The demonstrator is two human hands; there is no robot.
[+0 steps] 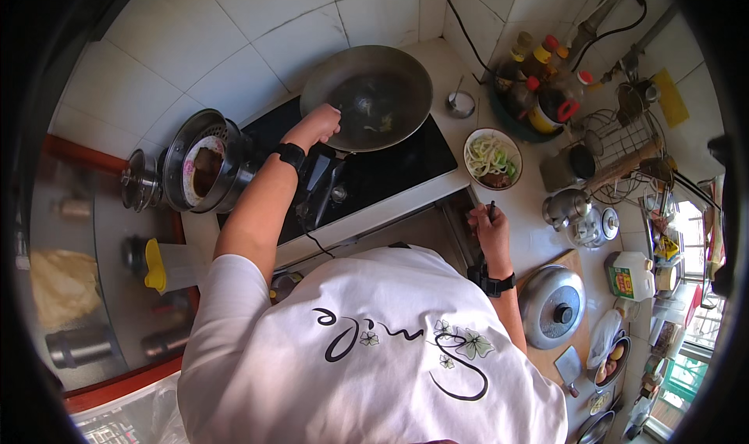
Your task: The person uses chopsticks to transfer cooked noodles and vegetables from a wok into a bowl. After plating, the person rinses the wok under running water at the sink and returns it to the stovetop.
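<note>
My left hand (319, 124) is curled over the near left part of a dark wok (404, 72). Its fingers are bunched, and I cannot tell whether anything is between them. Small pale yellow bits (383, 122) lie in the bottom of the wok, which sits on a black glass cooktop (404, 157). At the counter's edge, my right hand (490, 236) grips a dark, thin handle (492, 210); most of it is hidden. Just beyond that hand stands a bowl (493, 158) holding sliced scallion-like greens and some brown meat-like food.
Left of the wok, a steel steamer pot (231, 180) holds a patterned plate (188, 178) with dark food. A small salt-like jar (460, 103) and several sauce bottles (532, 63) stand beyond. On the right, a domed lid (553, 306) and a cleaver (567, 365) rest on a wooden board (541, 367).
</note>
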